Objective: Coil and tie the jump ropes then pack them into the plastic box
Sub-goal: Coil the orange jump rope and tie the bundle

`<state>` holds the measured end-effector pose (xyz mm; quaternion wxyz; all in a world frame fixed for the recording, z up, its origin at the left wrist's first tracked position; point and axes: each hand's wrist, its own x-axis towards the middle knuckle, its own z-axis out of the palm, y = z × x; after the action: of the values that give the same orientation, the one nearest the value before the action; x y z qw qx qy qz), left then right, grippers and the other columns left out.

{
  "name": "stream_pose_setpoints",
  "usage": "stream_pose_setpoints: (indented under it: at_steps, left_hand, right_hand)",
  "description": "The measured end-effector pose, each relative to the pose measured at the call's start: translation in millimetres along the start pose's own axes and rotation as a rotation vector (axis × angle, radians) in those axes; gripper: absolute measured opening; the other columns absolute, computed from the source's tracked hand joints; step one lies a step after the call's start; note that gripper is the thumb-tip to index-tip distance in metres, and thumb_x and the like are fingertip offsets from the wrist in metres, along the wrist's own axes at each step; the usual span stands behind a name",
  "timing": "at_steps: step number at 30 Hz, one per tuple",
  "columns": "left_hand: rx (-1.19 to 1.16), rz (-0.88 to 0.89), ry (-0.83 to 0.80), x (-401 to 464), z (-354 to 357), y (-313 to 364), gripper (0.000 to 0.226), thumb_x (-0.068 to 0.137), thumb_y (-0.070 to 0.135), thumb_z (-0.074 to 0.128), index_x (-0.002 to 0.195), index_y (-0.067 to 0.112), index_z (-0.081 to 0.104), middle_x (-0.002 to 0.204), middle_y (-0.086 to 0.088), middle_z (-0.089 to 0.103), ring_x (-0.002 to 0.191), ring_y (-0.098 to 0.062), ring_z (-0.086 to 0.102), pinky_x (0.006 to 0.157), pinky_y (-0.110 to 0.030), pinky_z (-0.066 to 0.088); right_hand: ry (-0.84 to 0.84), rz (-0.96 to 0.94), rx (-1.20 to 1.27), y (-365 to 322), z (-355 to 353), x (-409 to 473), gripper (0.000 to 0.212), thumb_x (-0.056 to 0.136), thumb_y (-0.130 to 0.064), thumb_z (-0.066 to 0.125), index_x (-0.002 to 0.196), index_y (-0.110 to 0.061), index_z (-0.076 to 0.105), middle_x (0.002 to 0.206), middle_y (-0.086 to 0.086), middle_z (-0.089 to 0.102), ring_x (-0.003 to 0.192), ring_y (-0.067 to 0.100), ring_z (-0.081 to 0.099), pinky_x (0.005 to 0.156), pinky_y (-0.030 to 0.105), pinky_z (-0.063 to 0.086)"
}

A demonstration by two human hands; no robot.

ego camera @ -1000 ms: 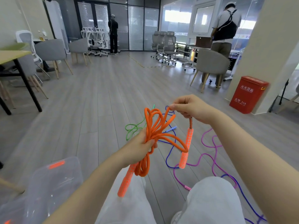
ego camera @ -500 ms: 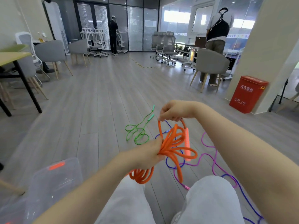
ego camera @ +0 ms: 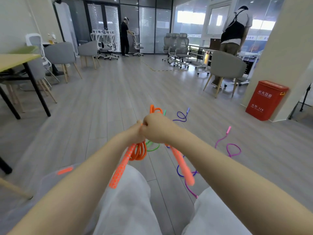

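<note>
The floor (ego camera: 105, 106) is grey wood-look plank in an open office with grey chairs (ego camera: 225, 68), a yellow-topped table (ego camera: 15, 61) at the left and a red bin (ego camera: 265, 100) by a pillar at the right. Two people stand at the far end.

The orange jump rope (ego camera: 138, 150) is held above the floor, over the knees. The left hand (ego camera: 135, 133) and right hand (ego camera: 155, 128) meet at the middle of the coil, fingers curled around the bundle. One loop end projects upward past the fists; the other hangs below. Both handles (ego camera: 121, 167) point down toward the camera, splayed left and right.

Green (ego camera: 153, 146), blue (ego camera: 182, 116) and pink (ego camera: 233, 148) ropes lie loose on the floor. The clear plastic box (ego camera: 50, 180) sits at lower left, blurred.
</note>
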<state>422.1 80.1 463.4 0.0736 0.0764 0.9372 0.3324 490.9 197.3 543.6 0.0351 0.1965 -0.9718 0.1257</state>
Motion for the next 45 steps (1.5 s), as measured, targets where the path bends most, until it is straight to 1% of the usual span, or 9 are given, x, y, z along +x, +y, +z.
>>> stream_pose_setpoints:
  at_steps: [5,13,16,21,25,32,37,41,45]
  left_hand:
    - [-0.218,0.031,-0.033,-24,-32,24,0.016,0.091,0.007,0.060,0.097,0.012,0.045,0.077,-0.004,0.051,0.065,-0.011,0.047,0.057,-0.026,0.041]
    - [-0.277,0.190,-0.370,-74,-46,84,0.022,0.087,-0.008,0.051,0.095,0.012,0.047,0.066,-0.001,0.055,0.054,-0.009,0.054,0.050,-0.023,0.045]
    - [-0.195,0.250,-0.444,-87,-40,101,0.024,0.084,-0.012,0.049,0.097,0.008,0.045,0.068,-0.002,0.054,0.055,-0.009,0.051,0.052,-0.022,0.044]
    - [0.034,0.317,-0.445,-92,-36,108,0.024,0.082,-0.004,0.056,0.098,0.013,0.051,0.075,-0.003,0.055,0.058,-0.007,0.049,0.053,-0.019,0.042]
    - [0.343,0.332,-0.300,-90,-30,100,0.020,0.083,0.010,0.063,0.087,0.026,0.051,0.073,0.009,0.056,0.061,-0.001,0.051,0.048,-0.013,0.037]
    - [0.426,0.229,-0.187,-78,-9,81,0.010,0.083,0.016,0.066,0.087,0.023,0.061,0.083,0.001,0.067,0.079,-0.017,0.062,0.066,-0.029,0.050]
    - [0.315,0.123,-0.103,-75,-5,67,0.013,0.079,0.014,0.065,0.072,0.025,0.062,0.074,0.004,0.070,0.068,-0.011,0.063,0.056,-0.018,0.045]
    - [0.210,0.094,-0.082,-75,-9,57,0.030,0.078,0.036,0.054,0.088,0.012,0.071,0.092,-0.004,0.073,0.089,-0.016,0.065,0.066,-0.021,0.041]
    - [-0.099,0.013,0.131,-70,-17,53,0.009,0.075,0.016,0.066,0.074,0.014,0.057,0.065,0.004,0.060,0.053,0.000,0.055,0.044,-0.013,0.035]
  right_hand:
    - [-0.032,0.020,0.666,29,24,-43,0.025,0.098,-0.012,0.046,0.074,-0.017,0.051,0.065,-0.002,0.053,0.052,0.010,0.045,0.050,0.025,0.032]
    - [-0.234,0.039,1.644,84,89,-69,0.013,0.089,-0.027,0.060,0.088,-0.015,0.063,0.061,0.002,0.044,0.048,0.011,0.032,0.047,0.023,0.021]
    - [-0.320,-0.026,1.538,100,84,-66,0.023,0.084,-0.036,0.071,0.080,-0.016,0.061,0.060,0.001,0.039,0.052,0.012,0.033,0.051,0.025,0.025]
    - [-0.234,0.072,1.096,125,27,-46,0.042,0.093,0.008,0.051,0.069,-0.021,0.069,0.057,-0.014,0.065,0.057,-0.005,0.062,0.065,0.013,0.046]
    - [-0.397,-0.031,0.686,123,-18,-16,0.005,0.088,-0.014,0.070,0.084,-0.016,0.069,0.064,-0.011,0.060,0.059,0.003,0.051,0.059,0.021,0.042]
    - [-0.289,-0.119,-0.025,64,-46,-3,0.010,0.080,-0.025,0.074,0.087,-0.023,0.068,0.069,-0.014,0.059,0.064,0.005,0.053,0.056,0.018,0.038]
    - [-0.184,-0.111,-0.130,25,-43,-21,0.025,0.088,-0.021,0.058,0.111,-0.012,0.062,0.094,0.003,0.068,0.090,0.023,0.061,0.069,0.033,0.048]
    - [0.001,-0.146,-0.148,9,-13,-37,0.026,0.089,-0.015,0.056,0.111,-0.011,0.043,0.086,0.005,0.051,0.077,0.029,0.051,0.061,0.032,0.034]
    - [0.208,-0.086,0.149,16,9,-52,0.016,0.093,-0.009,0.048,0.108,-0.010,0.043,0.084,0.007,0.053,0.073,0.029,0.049,0.055,0.035,0.031]
